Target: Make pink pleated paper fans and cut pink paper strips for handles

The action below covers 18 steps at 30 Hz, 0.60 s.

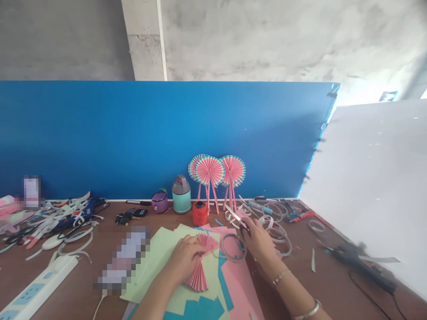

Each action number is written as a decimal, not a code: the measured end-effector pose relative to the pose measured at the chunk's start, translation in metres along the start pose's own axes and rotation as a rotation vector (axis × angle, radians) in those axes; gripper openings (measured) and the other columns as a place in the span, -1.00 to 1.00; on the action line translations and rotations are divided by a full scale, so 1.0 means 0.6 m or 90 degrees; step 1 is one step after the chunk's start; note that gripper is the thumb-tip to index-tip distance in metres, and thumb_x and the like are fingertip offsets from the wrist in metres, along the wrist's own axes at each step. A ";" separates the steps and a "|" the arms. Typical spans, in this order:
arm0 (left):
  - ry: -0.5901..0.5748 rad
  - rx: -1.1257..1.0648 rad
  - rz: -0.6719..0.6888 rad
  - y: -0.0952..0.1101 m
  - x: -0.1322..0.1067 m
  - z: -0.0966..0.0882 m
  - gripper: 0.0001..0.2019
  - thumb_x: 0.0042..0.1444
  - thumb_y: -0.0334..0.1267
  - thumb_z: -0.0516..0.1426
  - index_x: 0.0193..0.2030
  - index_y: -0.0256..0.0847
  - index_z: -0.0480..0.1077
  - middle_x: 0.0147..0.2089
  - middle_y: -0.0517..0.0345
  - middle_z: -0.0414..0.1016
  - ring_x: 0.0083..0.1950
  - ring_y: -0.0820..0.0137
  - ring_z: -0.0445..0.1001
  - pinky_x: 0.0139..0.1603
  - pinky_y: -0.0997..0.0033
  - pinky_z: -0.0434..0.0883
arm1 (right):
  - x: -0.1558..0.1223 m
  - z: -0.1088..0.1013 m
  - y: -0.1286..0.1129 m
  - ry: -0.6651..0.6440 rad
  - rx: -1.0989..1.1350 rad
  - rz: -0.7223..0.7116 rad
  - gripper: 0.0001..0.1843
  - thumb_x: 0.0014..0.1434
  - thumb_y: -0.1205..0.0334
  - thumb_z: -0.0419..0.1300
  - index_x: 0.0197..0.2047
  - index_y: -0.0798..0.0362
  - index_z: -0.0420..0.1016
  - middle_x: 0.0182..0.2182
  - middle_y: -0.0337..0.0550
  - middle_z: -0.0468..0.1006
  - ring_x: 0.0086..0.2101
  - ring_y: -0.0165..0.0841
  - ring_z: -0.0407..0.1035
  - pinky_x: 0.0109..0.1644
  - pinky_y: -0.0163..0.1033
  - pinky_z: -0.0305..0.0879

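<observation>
Pink pleated paper (199,279), narrowed at its waist, lies over green sheets (151,255), pinched there by the left hand (187,251); the right hand (259,240) grips scissors (237,217), apart from it. A light, steady pinch should keep the folds even, blades well clear of fingers. Beneath, a cluttered brown tabletop (293,278); behind, a blue partition (133,138) and grey concrete (267,40).

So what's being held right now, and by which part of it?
The left grip has the pleated pink paper at its narrow middle, between the two flared ends. The right grip has the scissors by their dark handles.
</observation>
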<state>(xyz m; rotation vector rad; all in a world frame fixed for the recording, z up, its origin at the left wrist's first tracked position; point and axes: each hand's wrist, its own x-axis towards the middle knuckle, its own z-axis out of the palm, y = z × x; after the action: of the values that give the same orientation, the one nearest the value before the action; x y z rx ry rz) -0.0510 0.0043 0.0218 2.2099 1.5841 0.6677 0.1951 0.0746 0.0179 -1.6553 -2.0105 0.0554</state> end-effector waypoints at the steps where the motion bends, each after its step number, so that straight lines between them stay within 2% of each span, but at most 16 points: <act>1: 0.000 0.004 0.007 -0.002 0.001 0.002 -0.63 0.01 -0.47 -0.05 -0.29 -0.01 0.54 -0.33 0.12 0.44 -0.17 0.27 0.31 -0.12 0.28 0.22 | 0.000 0.005 -0.002 0.008 0.063 -0.031 -0.67 0.14 0.36 -0.05 -0.04 0.04 0.38 -0.16 -0.05 0.43 -0.18 -0.22 0.36 -0.20 -0.24 0.18; 3: 0.009 0.013 0.014 -0.006 0.003 0.004 -0.69 0.02 -0.45 -0.01 -0.37 -0.05 0.54 -0.33 0.11 0.43 -0.17 0.27 0.31 -0.11 0.26 0.21 | -0.001 0.016 -0.005 -0.001 0.198 -0.078 -0.66 0.11 0.34 -0.02 -0.05 0.02 0.39 -0.19 -0.09 0.46 -0.19 -0.24 0.35 -0.16 -0.22 0.22; 5: 0.028 0.020 0.018 -0.009 0.004 0.006 -0.74 0.01 -0.46 0.02 -0.42 -0.09 0.51 -0.31 0.12 0.43 -0.15 0.28 0.30 -0.10 0.25 0.21 | -0.002 0.028 -0.008 -0.048 0.321 -0.107 -0.63 0.05 0.34 0.02 -0.04 0.03 0.39 -0.24 -0.11 0.48 -0.27 -0.29 0.36 -0.19 -0.23 0.25; 8: 0.051 0.027 0.024 -0.014 0.003 0.008 -0.78 -0.02 -0.49 0.01 -0.45 -0.14 0.42 -0.26 0.12 0.41 -0.12 0.28 0.29 -0.11 0.26 0.21 | -0.004 0.037 -0.011 -0.131 0.418 -0.121 -0.54 -0.07 0.37 0.08 -0.03 0.08 0.41 -0.26 -0.12 0.48 -0.33 -0.34 0.33 -0.25 -0.27 0.26; 11: 0.057 0.037 0.018 -0.015 0.001 0.010 -0.79 -0.03 -0.51 -0.02 -0.41 -0.15 0.35 -0.26 0.13 0.38 -0.13 0.28 0.28 -0.13 0.28 0.22 | -0.009 0.024 -0.017 -0.206 0.425 -0.144 -0.56 -0.13 0.41 0.07 -0.12 0.10 0.46 -0.29 -0.14 0.48 -0.37 -0.38 0.29 -0.31 -0.34 0.22; 13: 0.059 0.041 0.007 -0.016 0.000 0.010 -0.80 -0.04 -0.51 -0.04 -0.42 -0.15 0.33 -0.27 0.13 0.37 -0.13 0.28 0.28 -0.12 0.28 0.22 | -0.014 0.009 -0.021 -0.268 0.397 -0.197 -0.69 -0.15 0.44 0.04 -0.31 0.10 0.49 -0.42 -0.24 0.43 -0.44 -0.44 0.22 -0.38 -0.39 0.14; 15: 0.058 0.035 -0.007 -0.015 0.000 0.009 -0.78 -0.07 -0.53 -0.04 -0.41 -0.15 0.33 -0.25 0.13 0.37 -0.12 0.29 0.28 -0.10 0.28 0.23 | -0.017 -0.005 -0.024 -0.319 0.349 -0.254 -0.82 -0.19 0.47 0.02 -0.51 0.10 0.40 -0.57 -0.32 0.29 -0.50 -0.48 0.10 -0.44 -0.42 0.04; 18: 0.055 0.012 -0.028 -0.016 0.002 0.007 -0.73 -0.10 -0.54 -0.03 -0.37 -0.14 0.37 -0.20 0.12 0.37 -0.08 0.28 0.28 -0.06 0.27 0.23 | -0.017 -0.015 -0.024 -0.355 0.291 -0.286 -0.89 -0.25 0.48 0.02 -0.61 0.10 0.27 -0.62 -0.35 0.14 -0.52 -0.50 -0.02 -0.47 -0.42 -0.05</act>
<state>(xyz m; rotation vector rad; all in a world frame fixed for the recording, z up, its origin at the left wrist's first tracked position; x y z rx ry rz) -0.0557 0.0086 0.0132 2.1789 1.6823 0.7471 0.1873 0.0588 0.0269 -0.9373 -2.4820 0.8236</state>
